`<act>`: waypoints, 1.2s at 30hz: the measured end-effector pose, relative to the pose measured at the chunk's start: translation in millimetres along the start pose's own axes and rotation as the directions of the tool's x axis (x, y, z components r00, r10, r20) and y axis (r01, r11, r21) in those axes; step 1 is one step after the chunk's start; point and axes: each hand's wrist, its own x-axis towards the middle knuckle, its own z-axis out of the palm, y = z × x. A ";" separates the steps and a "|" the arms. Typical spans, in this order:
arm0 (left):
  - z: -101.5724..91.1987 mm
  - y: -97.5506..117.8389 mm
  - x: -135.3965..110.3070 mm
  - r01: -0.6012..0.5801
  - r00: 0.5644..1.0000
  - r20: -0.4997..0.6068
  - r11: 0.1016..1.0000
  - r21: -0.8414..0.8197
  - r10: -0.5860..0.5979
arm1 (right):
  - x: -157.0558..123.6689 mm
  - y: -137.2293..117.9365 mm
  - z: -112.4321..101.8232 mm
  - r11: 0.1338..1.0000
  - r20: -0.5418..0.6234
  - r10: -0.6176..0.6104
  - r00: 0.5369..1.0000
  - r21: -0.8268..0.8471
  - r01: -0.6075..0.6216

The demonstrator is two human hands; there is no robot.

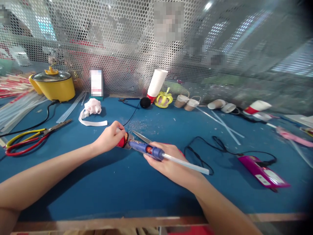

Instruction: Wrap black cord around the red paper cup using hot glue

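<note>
My right hand (168,160) is closed round a blue glue gun (146,149) with a clear glue stick (186,164) poking out of its back. The gun's nozzle points left at a small red piece (122,141) that my left hand (110,137) pinches just above the blue table (97,182). A silver scissors blade (141,137) lies right behind the gun.
Red-and-yellow scissors (26,141) lie at left, a white ribbon bow (91,109) behind them. A yellow pot (54,84), stacked paper cups (156,84), a yellow crown (163,99) and cut cups stand along the perforated wall. A purple device (262,172) with black cable lies right.
</note>
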 end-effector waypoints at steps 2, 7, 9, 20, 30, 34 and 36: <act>-0.2 0.2 0.2 -0.003 1.000 0.001 1.000 0.005 0.003 | -0.2 -1.2 -0.4 1.000 -0.002 0.004 1.000 -0.003 -0.004; 0.4 0.4 -0.3 -0.005 1.000 -0.011 1.000 -0.002 0.005 | -1.4 -3.2 0.2 1.000 -0.001 -0.001 1.000 -0.005 0.001; 0.8 0.6 -0.7 -0.003 1.000 -0.019 1.000 -0.015 0.003 | -1.9 -3.8 0.4 1.000 0.000 0.002 1.000 -0.001 -0.002; 2.0 -0.8 -0.1 -0.004 1.000 -0.017 1.000 -0.001 0.004 | -4.4 -5.0 0.0 1.000 0.016 -0.019 1.000 -0.009 0.019; 2.0 1.6 -5.0 -0.027 0.999 -0.034 0.999 0.035 0.028 | -1.2 0.6 -2.4 1.000 -0.011 0.006 1.000 -0.007 -0.007; 2.7 2.3 -7.9 -0.054 0.998 -0.035 0.996 0.067 0.057 | -0.2 8.1 -1.2 1.000 -0.021 0.018 1.000 0.021 -0.017; 3.0 1.8 -8.8 -0.069 0.997 -0.034 0.995 0.075 0.072 | 0.2 11.9 0.3 0.999 -0.028 0.011 1.000 0.044 -0.009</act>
